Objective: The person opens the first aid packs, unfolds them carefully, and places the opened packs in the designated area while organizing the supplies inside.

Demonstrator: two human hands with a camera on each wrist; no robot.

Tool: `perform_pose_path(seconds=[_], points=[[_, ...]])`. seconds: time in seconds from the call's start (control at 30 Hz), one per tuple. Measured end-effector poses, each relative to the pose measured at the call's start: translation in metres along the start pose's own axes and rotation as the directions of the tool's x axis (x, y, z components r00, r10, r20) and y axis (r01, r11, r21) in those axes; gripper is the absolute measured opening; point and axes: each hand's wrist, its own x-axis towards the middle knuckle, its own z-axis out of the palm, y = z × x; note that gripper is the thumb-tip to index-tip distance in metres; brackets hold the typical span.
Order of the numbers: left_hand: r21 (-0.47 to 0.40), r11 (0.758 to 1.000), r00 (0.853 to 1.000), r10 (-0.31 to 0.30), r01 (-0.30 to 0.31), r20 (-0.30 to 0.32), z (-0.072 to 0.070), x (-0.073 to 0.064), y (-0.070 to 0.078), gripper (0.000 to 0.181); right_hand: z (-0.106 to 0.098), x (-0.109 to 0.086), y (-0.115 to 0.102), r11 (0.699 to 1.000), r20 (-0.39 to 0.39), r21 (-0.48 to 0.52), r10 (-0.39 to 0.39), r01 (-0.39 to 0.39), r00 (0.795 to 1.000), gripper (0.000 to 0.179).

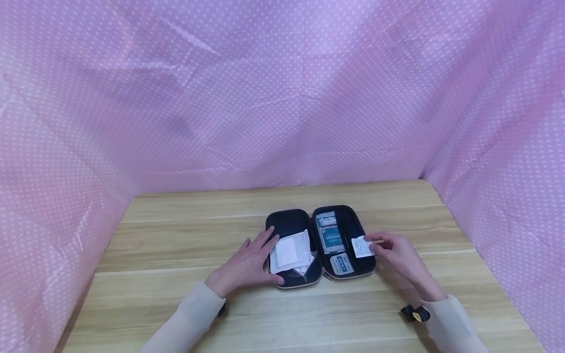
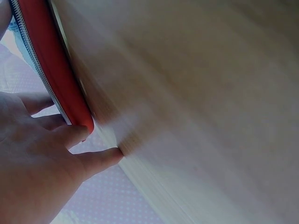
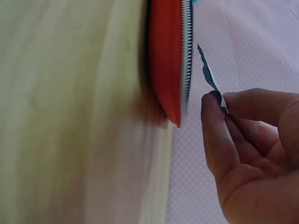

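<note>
An unzipped case (image 1: 295, 283) with a black inside lies unfolded on the table; its outside is red with a zip along the rim in both wrist views. My left hand (image 1: 247, 262) rests spread at the left half's edge, thumb by the near corner. White flat packets (image 1: 291, 251) lie in that half, partly overlapping. My right hand (image 1: 399, 255) pinches a small white packet (image 1: 362, 247) with printed text between thumb and finger, over the right half. From the side, the right wrist view shows this packet (image 3: 209, 74) as thin and slightly bent.
Inside the right half sit a green-and-clear packet (image 1: 331, 239) and, nearer me, a smaller blue-and-white packet (image 1: 342, 264). Underneath is a wood-grain table (image 1: 176, 235). Pink dotted cloth (image 1: 282, 98) hangs behind and along both sides.
</note>
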Motion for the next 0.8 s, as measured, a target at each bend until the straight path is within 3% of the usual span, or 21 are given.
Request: perform_pose_path(seconds=[0.8], points=[[-0.012,1.000,1.000,-0.002,0.002,0.007,-0.0007,-0.0011,0.0018,0.114,0.0065,-0.0070,0.0006,0.995,0.103,-0.039,-0.091,0.096,0.990,0.026]])
